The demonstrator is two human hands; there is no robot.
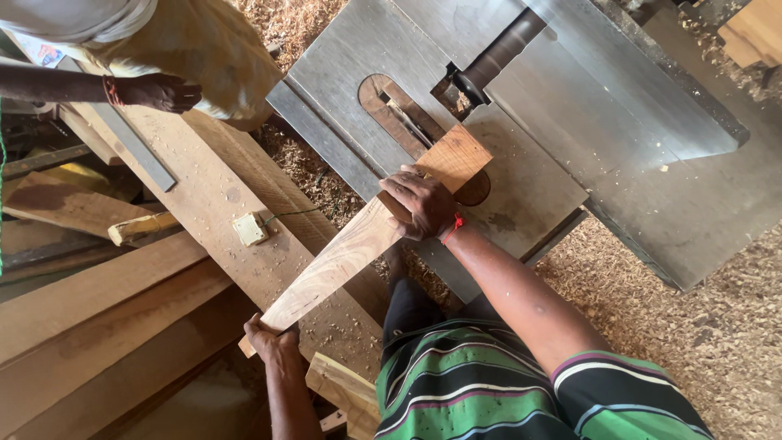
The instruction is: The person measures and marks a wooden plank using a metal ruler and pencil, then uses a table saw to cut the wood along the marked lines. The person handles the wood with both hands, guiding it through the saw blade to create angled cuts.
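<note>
Sawdust covers the floor around a grey saw tabletop, with stacked planks at the left. Up there another person's hand rests above a long board that carries a metal rule and a small pale block.

Lower down, the left hand grips the near end of the plank, fingers curled round its edge. From there the plank runs diagonally up and right onto the tabletop. The right hand lies flat on top of it, fingers pressed together and bearing down, just short of the far end.

That end sits over the blade slot, so the cut seems barely begun: the plank looks whole, and nearly all its length is still on the near side of the slot. I cannot make out the blade itself.
</note>
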